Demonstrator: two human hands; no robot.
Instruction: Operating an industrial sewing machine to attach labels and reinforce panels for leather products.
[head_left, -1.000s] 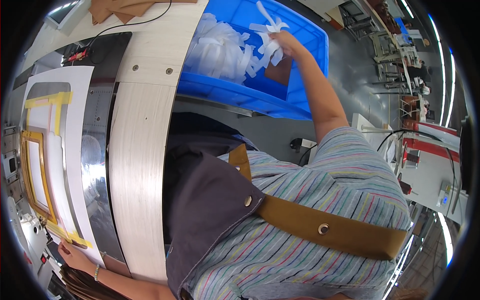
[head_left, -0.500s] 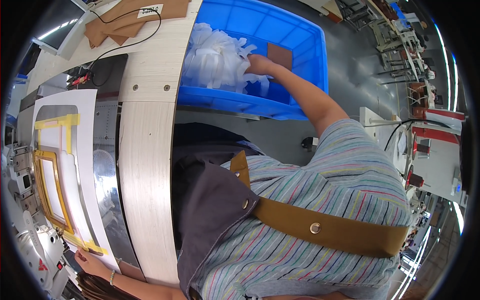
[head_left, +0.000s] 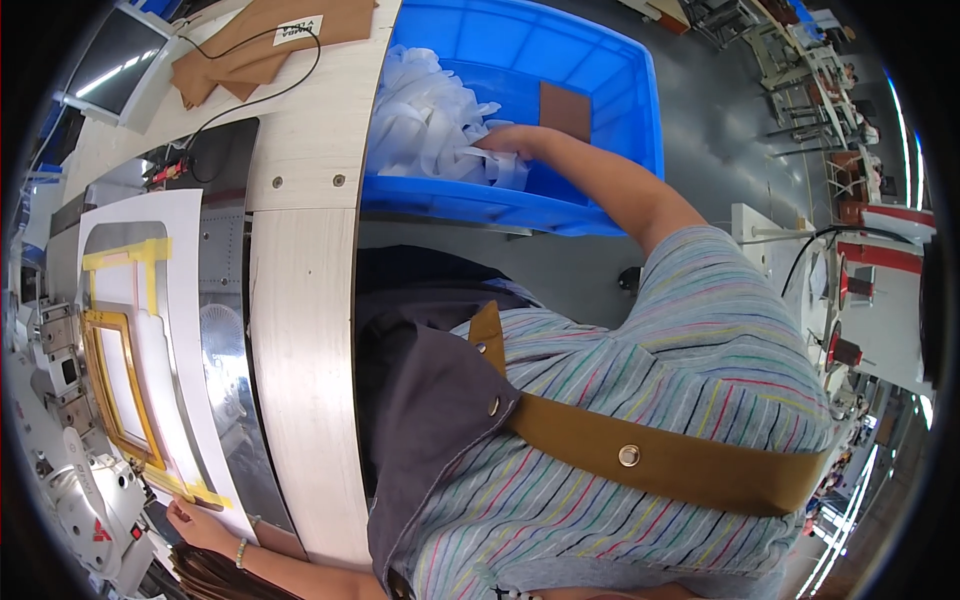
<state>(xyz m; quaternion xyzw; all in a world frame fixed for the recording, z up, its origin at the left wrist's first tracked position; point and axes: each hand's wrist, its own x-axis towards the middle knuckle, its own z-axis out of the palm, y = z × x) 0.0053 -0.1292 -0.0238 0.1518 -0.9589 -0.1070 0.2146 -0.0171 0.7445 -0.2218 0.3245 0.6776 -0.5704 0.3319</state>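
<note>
Up at the blue plastic bin (head_left: 510, 208), my right hand (head_left: 508, 140) is in among a heap of thin white strips (head_left: 425, 110). Its fingers are bent and partly hidden, and strips hang just below them. At the lower left, my left hand (head_left: 197, 522) pinches the near lower corner of a flat template (head_left: 180, 400). Yellow tape (head_left: 157, 280) borders parts of this template, and a white sheet (head_left: 185, 225) lies with it. On it sits an amber rectangular frame (head_left: 150, 455), beside the sewing machine.
A brown flat piece (head_left: 565, 110) stands in the bin. Brown fabric pieces (head_left: 225, 60) and a black cable (head_left: 270, 92) lie on the pale wooden table (head_left: 305, 350). Metal machine parts (head_left: 85, 490) stand along the left. Dark brown strands (head_left: 215, 575) hang near my left wrist.
The whole view has shifted slightly to the right. My right hand has moved a little lower and leftward into the strips, and the heap beside it has sunk. My left hand keeps its place.
</note>
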